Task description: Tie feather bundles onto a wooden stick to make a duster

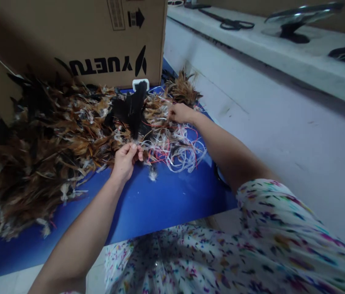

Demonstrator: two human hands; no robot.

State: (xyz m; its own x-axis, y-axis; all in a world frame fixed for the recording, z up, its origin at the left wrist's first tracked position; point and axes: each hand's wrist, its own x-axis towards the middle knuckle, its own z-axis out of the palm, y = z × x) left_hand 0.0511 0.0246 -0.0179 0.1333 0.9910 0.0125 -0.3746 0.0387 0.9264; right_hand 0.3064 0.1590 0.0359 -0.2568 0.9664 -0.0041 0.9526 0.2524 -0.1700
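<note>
Left hand (pixel 126 157): grip pinched on black feather bunch (pixel 132 110), upright over blue tabletop (pixel 148 204). Right hand (pixel 180 113): reaching into plastic strings (pixel 175 147), grip probably closed, hard to tell. Large feather pile (pixel 38 139) apparently left unsorted.

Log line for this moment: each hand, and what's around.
left hand: pinching black feather bundle | right hand: in brown feathers | strings on blue sheet

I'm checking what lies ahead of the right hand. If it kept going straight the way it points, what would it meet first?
Probably the brown feathers just beyond the right hand, then the cardboard box; depth is unclear.
</note>
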